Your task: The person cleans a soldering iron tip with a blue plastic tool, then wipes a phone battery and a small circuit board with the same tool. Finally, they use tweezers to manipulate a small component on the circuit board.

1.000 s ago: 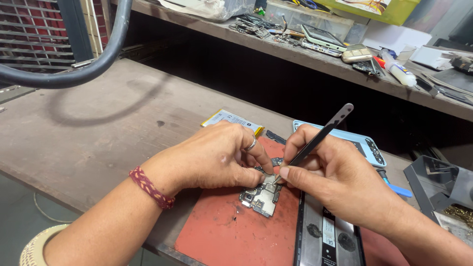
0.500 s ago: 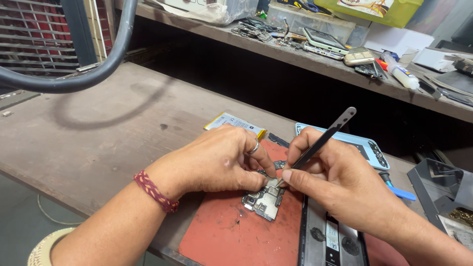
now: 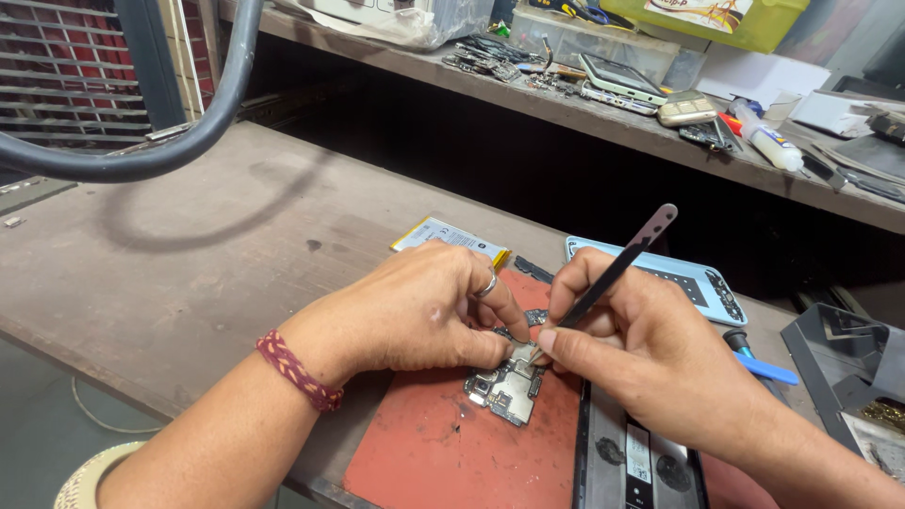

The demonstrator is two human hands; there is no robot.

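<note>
My left hand (image 3: 419, 311) presses a small phone circuit board (image 3: 504, 388) down on a red work mat (image 3: 443, 452), thumb and forefinger pinching its upper edge. My right hand (image 3: 641, 349) grips dark metal tweezers (image 3: 613, 273), tips touching the board's top right corner beside my left thumb. The tweezers slant up and to the right. A ring sits on my left hand and a red braided band (image 3: 297, 369) on that wrist.
An open phone frame (image 3: 632, 462) lies on the mat under my right wrist. A light blue phone back cover (image 3: 698, 283), a yellow-edged battery (image 3: 443, 233) and a blue-handled tool (image 3: 759, 363) lie behind. A cluttered shelf (image 3: 660, 94) runs along the back; a dark hose (image 3: 189, 132) curves at left.
Both hands stay on the board with only slight shifts. The tweezers' upper end has tilted a little; the view has drifted slightly.
</note>
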